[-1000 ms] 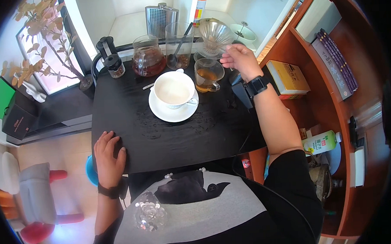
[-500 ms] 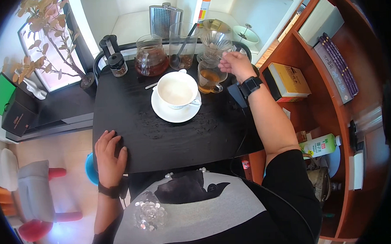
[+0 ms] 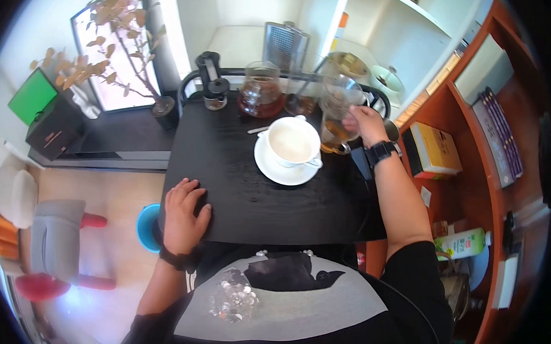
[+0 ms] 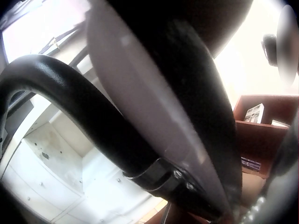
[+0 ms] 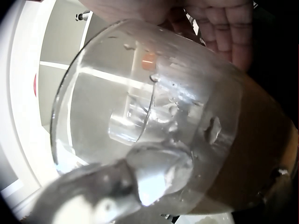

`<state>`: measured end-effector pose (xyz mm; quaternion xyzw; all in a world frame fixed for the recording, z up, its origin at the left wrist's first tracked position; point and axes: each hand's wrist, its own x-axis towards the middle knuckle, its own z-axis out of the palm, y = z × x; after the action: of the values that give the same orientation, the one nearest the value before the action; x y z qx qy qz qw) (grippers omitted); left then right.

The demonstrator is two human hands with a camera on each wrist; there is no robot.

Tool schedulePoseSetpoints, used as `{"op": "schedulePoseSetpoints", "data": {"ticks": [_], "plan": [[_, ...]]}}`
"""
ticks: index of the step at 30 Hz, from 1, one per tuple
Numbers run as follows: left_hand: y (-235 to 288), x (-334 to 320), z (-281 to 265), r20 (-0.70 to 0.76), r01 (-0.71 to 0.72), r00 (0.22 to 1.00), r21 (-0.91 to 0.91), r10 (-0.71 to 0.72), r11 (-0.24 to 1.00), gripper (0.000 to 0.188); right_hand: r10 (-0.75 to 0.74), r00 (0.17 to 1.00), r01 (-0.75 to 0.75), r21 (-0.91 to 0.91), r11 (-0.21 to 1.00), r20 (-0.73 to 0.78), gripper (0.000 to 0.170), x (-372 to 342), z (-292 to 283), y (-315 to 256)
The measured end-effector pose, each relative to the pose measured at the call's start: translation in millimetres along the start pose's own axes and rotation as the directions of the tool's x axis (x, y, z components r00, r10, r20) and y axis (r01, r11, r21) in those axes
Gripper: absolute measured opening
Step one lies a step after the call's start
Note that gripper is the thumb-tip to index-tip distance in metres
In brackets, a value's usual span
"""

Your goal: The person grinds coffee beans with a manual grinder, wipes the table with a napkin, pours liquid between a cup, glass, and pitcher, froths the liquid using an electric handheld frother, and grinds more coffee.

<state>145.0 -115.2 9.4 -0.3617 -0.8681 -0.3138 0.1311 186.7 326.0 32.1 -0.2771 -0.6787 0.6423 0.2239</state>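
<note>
Right of the white cup (image 3: 291,140), the right hand (image 3: 368,125) is by the tea glass (image 3: 334,134), its fingers' hold hard to tell, and left of the cup, the left hand (image 3: 184,216) rests, fingers wide, on the bench (image 3: 253,213).

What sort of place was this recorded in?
Probably a home, or perhaps a small office, with a corner for drinks: a black table holds a white cup on a saucer and a glass pot of reddish liquid, a reddish wooden bookcase stands beside it, and a potted plant is nearby.
</note>
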Motion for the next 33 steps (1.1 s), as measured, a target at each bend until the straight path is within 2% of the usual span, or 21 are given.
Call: {"op": "schedulePoseSetpoints", "data": {"ticks": [9,14,18,23,25,27,29,33], "plan": [[-1,-1,0,-0.029,0.003,1.000,0.017,-0.002,1.000,0.028,0.022,1.000,-0.024,0.077,0.997,0.016,0.034,-2,-5,8],[-4,-1,1,-0.006,0.004,1.000,0.001,-0.004,1.000,0.028,0.053,0.998,-0.051,0.077,0.996,-0.020,0.045,-31,-5,-2],[-3,-2,0,-0.008,0.000,1.000,0.000,0.000,1.000,0.027,0.018,1.000,-0.016,0.084,0.996,-0.018,0.041,-57,-16,1],[-1,-1,2,-0.009,-0.015,1.000,0.018,0.015,1.000,0.028,0.042,0.998,-0.041,0.026,0.999,-0.039,0.040,-96,-21,3],[0,-1,3,-0.007,-0.022,1.000,0.040,0.023,0.999,0.028,0.029,0.998,-0.029,-0.019,0.999,0.047,0.036,-103,-22,9],[3,-1,2,0.022,-0.022,1.000,0.042,0.021,0.999,0.027,0.041,0.998,-0.039,-0.031,0.999,0.041,0.033,-111,-16,8],[4,-1,2,0.022,0.003,1.000,0.053,-0.004,0.999,0.027,0.032,0.990,-0.020,-0.088,0.996,0.136,0.031,-111,-14,12],[2,-2,2,0.036,-0.008,0.999,0.055,0.006,0.998,0.028,0.050,0.983,-0.038,-0.070,0.997,0.174,0.031,-112,-4,12]]}}
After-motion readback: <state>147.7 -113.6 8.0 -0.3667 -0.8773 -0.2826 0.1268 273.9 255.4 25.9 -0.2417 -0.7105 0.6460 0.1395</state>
